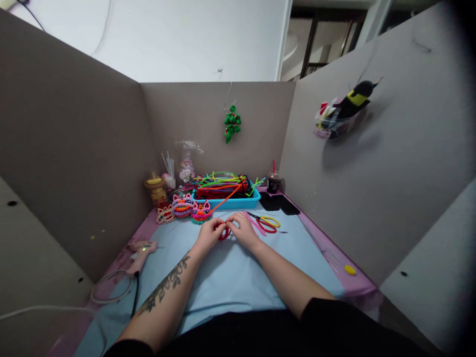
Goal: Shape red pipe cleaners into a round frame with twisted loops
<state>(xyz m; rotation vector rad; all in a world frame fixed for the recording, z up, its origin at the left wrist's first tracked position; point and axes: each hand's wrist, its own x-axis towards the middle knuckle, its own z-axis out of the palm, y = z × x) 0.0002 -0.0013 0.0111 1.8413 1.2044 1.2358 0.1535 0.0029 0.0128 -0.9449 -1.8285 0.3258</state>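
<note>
Left hand (210, 233): fingers curled together on the left end of the red pipe cleaner (224, 233), pinching it just above the blue mat (230, 277); tattooed forearm laid across the mat.
Right hand (243, 229): fingertips closed on the right side of the same red pipe cleaner, knuckles up, touching the left hand's fingertips.
Red pipe cleaner: bent into a small loop, held between both hands, near the far middle of the mat, just in front of the blue tray (226, 201).
Blue tray: at the back of the desk, heaped with pipe cleaners in green, yellow, orange, red and black; one orange stem hanging over its front edge.
Finished pieces (184, 206): small colourful pipe-cleaner figures, just left of the tray, near the left hand.
Scissors (267, 221): red and yellow handles, lying just right of the right hand, beside a pink stem.
Glue gun (141, 253): pink, on the left edge of the mat, green light on, cord looping toward the near edge.
Dark cup (274, 182): with a red straw, right of the tray.
Green ornament (232, 124): hanging on the back partition.
Yellow bit (350, 269): on the pink edge at right, well apart from the hands.
</note>
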